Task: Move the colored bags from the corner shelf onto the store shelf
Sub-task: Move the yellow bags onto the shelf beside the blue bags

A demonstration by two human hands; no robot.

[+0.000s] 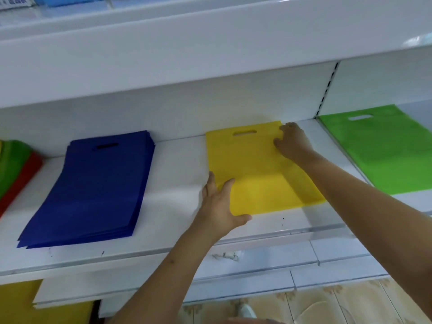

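L hand (218, 204) lay flat, fingers straight, on yellow bag (254, 169)'s near-left corner. R hand (292, 142) pressed its far-right edge, fingers relaxed, gripping nothing.

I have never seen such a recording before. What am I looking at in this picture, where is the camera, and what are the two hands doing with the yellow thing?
There is no machine here. A person wears a camera on the head, so it looks forward and down along both arms.

On the white store shelf lie flat fabric bags with cut-out handles: a stack of dark blue bags, a yellow bag and, further right, a light green bag. At the far left edge lie red and green bags.

The left hand rests on the yellow bag's near left corner. The right hand touches its far right corner. The fingers look fairly straight; nothing is lifted.
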